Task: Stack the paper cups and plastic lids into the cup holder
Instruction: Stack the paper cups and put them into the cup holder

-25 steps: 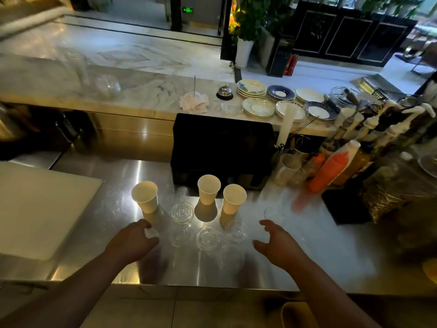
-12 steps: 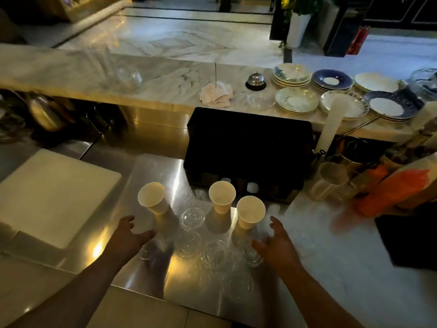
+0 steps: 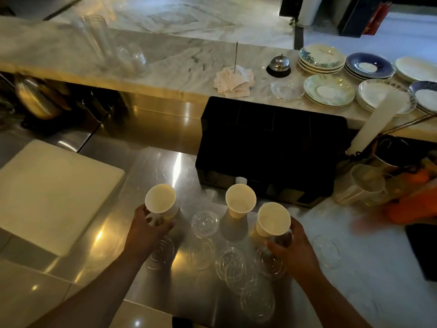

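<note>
The cup holder (image 3: pixel 272 150) stands at the back of the steel surface (image 3: pixel 146 162). Your left hand (image 3: pixel 146 230) and right hand (image 3: pixel 293 252) each curl around an outer paper cup (image 3: pixel 160 200); grip low, nest upright. Lids (image 3: pixel 204 223) lie loose nearby.

three paper cups (image 3: pixel 240 200), about eight clear plastic lids (image 3: pixel 204 224), one black cup holder (image 3: pixel 272 147), two hands (image 3: pixel 146 229).
</note>
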